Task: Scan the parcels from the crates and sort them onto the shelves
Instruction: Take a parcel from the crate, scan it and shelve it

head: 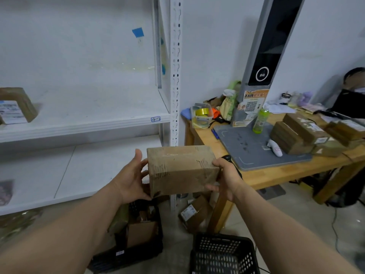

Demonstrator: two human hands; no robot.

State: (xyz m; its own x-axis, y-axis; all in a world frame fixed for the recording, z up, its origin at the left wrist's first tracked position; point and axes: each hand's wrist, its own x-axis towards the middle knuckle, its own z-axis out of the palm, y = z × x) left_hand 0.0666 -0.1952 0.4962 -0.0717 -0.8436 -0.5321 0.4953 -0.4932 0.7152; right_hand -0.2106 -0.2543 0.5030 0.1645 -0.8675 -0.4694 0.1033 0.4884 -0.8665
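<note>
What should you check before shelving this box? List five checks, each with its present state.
1. Box held at both ends, left hand and right hand: ok.
2. Label in view: not ok, none shows.
3. Already scanned: cannot tell.
4. Bare room on shelf by the 4-2 tag: ok.
5. Path to shelf free: ok.

Reads as matt, scuffed brown cardboard under glossy clear tape (pixel 174 155) on the parcel (pixel 181 173), smooth white painted metal on the shelves (pixel 85 124), pale bare wood on the table (pixel 280 175), a dull grey finish on the mat (pixel 246 149) at its near edge, black perforated plastic on the crates (pixel 223 252).
</note>
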